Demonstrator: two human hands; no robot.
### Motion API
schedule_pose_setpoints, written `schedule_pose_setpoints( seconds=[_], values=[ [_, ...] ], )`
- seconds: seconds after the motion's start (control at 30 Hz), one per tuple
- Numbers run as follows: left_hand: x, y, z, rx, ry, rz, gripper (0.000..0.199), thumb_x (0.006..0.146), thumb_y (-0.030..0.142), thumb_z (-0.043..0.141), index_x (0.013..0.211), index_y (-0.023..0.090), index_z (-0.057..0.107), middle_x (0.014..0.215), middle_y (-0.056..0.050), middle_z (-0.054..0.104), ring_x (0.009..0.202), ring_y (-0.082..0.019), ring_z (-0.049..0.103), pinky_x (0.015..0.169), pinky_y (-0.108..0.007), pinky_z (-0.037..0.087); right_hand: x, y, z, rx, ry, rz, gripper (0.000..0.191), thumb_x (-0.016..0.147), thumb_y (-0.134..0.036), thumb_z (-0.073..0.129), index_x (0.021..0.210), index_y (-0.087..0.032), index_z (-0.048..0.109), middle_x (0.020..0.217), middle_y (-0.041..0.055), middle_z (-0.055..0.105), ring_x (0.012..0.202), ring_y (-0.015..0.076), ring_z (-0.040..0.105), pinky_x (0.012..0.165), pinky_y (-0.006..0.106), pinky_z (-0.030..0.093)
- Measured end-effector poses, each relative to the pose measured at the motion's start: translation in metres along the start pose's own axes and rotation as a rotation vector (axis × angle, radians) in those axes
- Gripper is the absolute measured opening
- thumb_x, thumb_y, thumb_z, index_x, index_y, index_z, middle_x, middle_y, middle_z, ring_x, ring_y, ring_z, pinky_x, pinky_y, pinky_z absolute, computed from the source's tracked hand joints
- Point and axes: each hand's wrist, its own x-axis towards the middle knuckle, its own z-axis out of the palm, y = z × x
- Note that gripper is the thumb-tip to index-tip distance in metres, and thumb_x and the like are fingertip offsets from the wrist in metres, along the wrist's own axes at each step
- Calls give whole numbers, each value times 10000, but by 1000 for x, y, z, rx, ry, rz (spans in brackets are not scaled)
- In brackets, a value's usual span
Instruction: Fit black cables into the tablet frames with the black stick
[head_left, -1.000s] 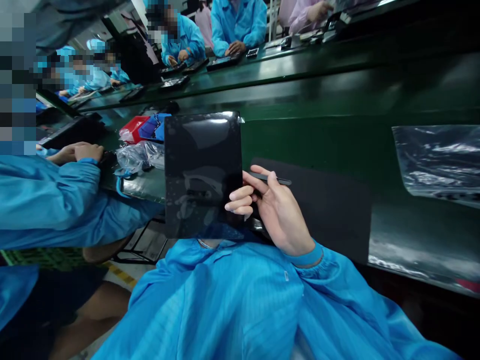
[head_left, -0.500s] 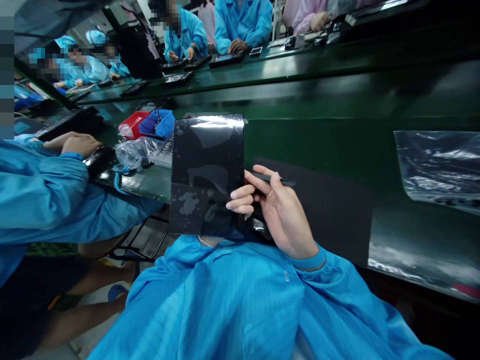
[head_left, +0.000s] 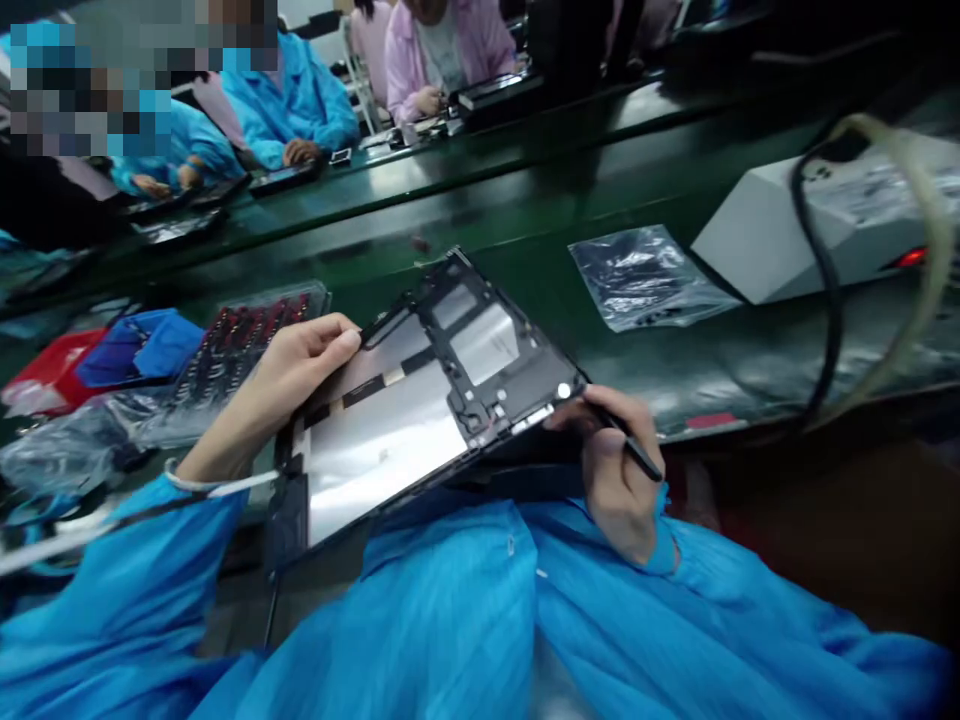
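Observation:
A tablet screen assembly (head_left: 386, 460) is held tilted above my lap, its inner side up, showing a silver panel and a black frame with cut-outs. My left hand (head_left: 304, 365) grips its far left edge, thumb on top. My right hand (head_left: 622, 485) is closed at the right corner of the assembly, and its fingertips are partly hidden. Black tweezers (head_left: 637, 452) stick out of that same hand, pointing down to the right. A white strap circles my left wrist.
A clear tray of dark and red parts (head_left: 251, 335), a blue bin (head_left: 154, 350), a red bin (head_left: 45, 372) and crumpled plastic lie left. On the right are a flat plastic bag (head_left: 634, 280), a white device (head_left: 787, 215) and a looping cable (head_left: 829, 290). Co-workers sit opposite.
The assembly has turned from its glossy black face to its inner side and tilted. My left hand has come into view on its far edge. The view has swung right.

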Motion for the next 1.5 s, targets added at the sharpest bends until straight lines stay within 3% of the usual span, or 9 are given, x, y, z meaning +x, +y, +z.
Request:
schedule_pose_setpoints(
  seconds=[0.17, 0.27, 0.43, 0.6, 0.83, 1.13, 1.23, 1.37, 1.5],
  values=[
    [57, -1, 17, 3, -197, 243, 354, 934, 471, 535, 875, 132, 620, 695, 20, 528, 613, -96, 439, 555, -206, 323, 28, 13, -10, 74, 357, -49, 317, 1016, -442, 484, 1194, -258, 670, 851, 32, 606, 790, 166, 598, 725, 347, 507],
    [84, 3, 39, 44, -333, 364, 340, 959, 458, 520, 916, 145, 647, 728, 1, 595, 638, -109, 504, 580, -213, 355, 63, 13, -21, 103, 391, -105, 229, 961, -381, 601, 952, -191, 728, 719, 9, 554, 677, 136, 546, 655, 314, 459],
    [101, -4, 68, 142, -396, 496, 334, 1014, 431, 463, 985, 161, 658, 797, -27, 641, 691, -135, 572, 628, -244, 390, 101, 13, -34, 0, 252, -130, 174, 903, -214, 646, 785, -158, 760, 522, -30, 468, 469, 84, 409, 496, 276, 327],
    [88, -25, 82, 356, -218, 576, 361, 1032, 441, 434, 1178, 162, 611, 1143, -116, 577, 1014, -241, 557, 825, -349, 456, 115, 21, -39, -138, 99, -98, 171, 917, -258, 662, 959, -169, 802, 640, 31, 658, 553, 166, 647, 584, 354, 494],
    [60, -30, 81, 373, -306, 461, 390, 1068, 417, 319, 1114, 161, 610, 1017, -81, 571, 889, -222, 551, 755, -351, 474, 125, 31, -41, -329, -48, 58, 174, 833, -172, 760, 991, -233, 804, 811, 23, 748, 685, 157, 714, 681, 321, 557],
    [95, -20, 84, 407, -275, 606, 314, 1060, 263, 348, 1112, 138, 631, 1080, -105, 616, 919, -217, 617, 735, -324, 505, 147, 52, -34, -748, -501, -117, 124, 913, -272, 681, 966, -191, 758, 919, 46, 747, 822, 171, 685, 700, 311, 530],
    [90, -19, 84, 286, -271, 618, 283, 1060, 250, 377, 1115, 154, 638, 1080, -85, 623, 910, -183, 627, 756, -298, 505, 149, 52, -34, -694, -485, 29, 150, 885, -283, 720, 1014, -224, 771, 943, 27, 774, 819, 175, 728, 709, 308, 581],
    [63, -16, 78, 223, -151, 585, 255, 1049, 240, 410, 1150, 163, 632, 1103, -83, 631, 976, -190, 617, 797, -302, 502, 151, 49, -21, -353, -457, 269, 205, 863, -318, 751, 1043, -221, 770, 842, 12, 769, 754, 168, 749, 748, 330, 638],
    [31, -9, 71, 115, -125, 566, 171, 1023, 201, 480, 1087, 192, 638, 1066, -50, 655, 957, -157, 621, 794, -263, 499, 155, 59, -5, -311, -574, 235, 176, 858, -330, 753, 992, -220, 783, 929, 32, 768, 801, 159, 732, 687, 293, 623]
  ],
)
